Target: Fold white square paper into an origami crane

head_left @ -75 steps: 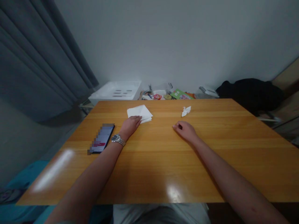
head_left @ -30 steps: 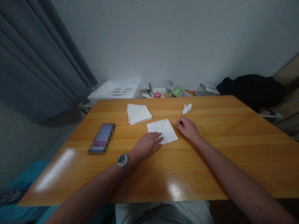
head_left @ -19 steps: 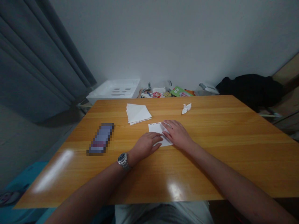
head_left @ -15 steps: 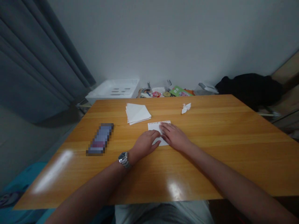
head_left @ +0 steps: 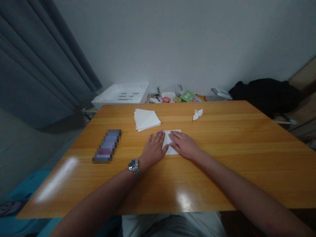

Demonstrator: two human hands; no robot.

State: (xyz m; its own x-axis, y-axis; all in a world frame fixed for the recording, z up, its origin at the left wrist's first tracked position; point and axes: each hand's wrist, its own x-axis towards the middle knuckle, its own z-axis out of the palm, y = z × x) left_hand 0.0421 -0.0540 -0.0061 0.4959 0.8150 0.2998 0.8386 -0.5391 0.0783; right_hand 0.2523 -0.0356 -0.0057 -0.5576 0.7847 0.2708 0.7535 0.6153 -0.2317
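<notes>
Two hands [head_left: 154, 149] [head_left: 185, 144] touch one sheet [head_left: 172, 151], one paper bird [head_left: 197, 114] beyond.

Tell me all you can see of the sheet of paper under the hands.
The sheet is plain white, thin-looking paper with small punched holes along its far edge. It lies on the wooden table, its near edge roughly straight. The left hand covers its left side; the right hand rests over its right side. Whether it is folded, I cannot tell.

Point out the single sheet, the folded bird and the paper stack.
Sheet [head_left: 171, 151], head view, on its uncovered lower part.
Bird [head_left: 197, 115], head view, on its body.
Stack [head_left: 147, 119], head view, on the middle of its top face.
</notes>
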